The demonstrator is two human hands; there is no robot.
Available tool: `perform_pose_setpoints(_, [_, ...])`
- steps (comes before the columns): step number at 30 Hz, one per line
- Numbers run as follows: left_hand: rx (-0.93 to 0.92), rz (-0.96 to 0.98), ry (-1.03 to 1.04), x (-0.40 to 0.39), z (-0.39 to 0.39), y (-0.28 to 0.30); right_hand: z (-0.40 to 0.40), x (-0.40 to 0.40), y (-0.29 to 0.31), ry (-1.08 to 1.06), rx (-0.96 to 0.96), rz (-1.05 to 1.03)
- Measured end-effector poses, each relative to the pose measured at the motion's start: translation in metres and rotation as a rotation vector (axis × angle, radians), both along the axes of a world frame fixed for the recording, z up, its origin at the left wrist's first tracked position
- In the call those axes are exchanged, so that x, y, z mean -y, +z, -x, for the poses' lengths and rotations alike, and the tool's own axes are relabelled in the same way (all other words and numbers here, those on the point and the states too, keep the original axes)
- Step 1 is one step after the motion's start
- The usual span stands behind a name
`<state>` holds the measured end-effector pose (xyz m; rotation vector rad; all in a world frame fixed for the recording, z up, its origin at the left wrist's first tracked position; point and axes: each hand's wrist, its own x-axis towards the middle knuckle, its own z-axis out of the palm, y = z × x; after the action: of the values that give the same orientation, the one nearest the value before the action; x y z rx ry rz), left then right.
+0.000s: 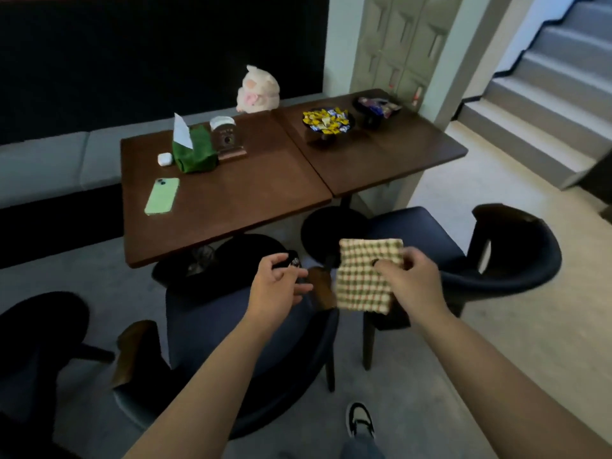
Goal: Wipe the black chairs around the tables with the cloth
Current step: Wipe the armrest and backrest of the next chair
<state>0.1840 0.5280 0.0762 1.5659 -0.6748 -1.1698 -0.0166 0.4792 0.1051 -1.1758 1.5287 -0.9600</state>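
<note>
My right hand (409, 281) pinches a folded green-and-cream checked cloth (364, 276), held in the air above the gap between two dark chairs. My left hand (276, 281) hovers beside the cloth with loosely curled fingers and holds nothing. One dark chair (231, 332) stands right below my left arm, its seat facing the table. A second dark chair (496, 256) with a curved back stands to the right. The arm of a third chair (39, 326) shows at the far left.
Two brown tables (248, 200) pushed together hold a green phone (162, 196), a white earbud case (165, 159), a green tissue box (193, 150), a cup (222, 130), a plush toy (258, 89) and two candy bowls (328, 122). Stairs (546, 94) rise at the right. A grey bench (49, 164) lines the wall.
</note>
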Motion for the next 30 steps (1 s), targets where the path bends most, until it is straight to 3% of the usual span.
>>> perform_pose_setpoints(2, [-0.031,-0.111,0.005,-0.008,0.006,-0.032,0.004,-0.013,-0.014,0.002,-0.265,0.229])
perform_pose_setpoints(5, [0.056,-0.228,-0.046,-0.029,0.012,-0.078,-0.004,-0.033,-0.052,0.087,-0.399,0.405])
perform_pose_setpoints(10, [0.224,-0.370,-0.052,-0.063,0.007,-0.132,-0.034,-0.072,-0.130,0.413,-0.342,0.053])
perform_pose_setpoints(16, [0.365,-0.436,-0.157,-0.080,0.007,-0.157,-0.066,-0.088,-0.168,0.119,-0.287,0.017])
perform_pose_setpoints(19, [0.637,-0.426,-0.289,-0.080,0.017,-0.161,-0.085,-0.082,-0.181,0.134,-0.277,-0.106])
perform_pose_setpoints(22, [0.914,-0.452,-0.442,-0.081,0.026,-0.162,-0.095,-0.083,-0.193,0.067,-0.286,-0.102])
perform_pose_setpoints(30, [0.929,-0.531,-0.441,-0.077,0.029,-0.167,-0.089,-0.075,-0.206,0.037,-0.308,0.007])
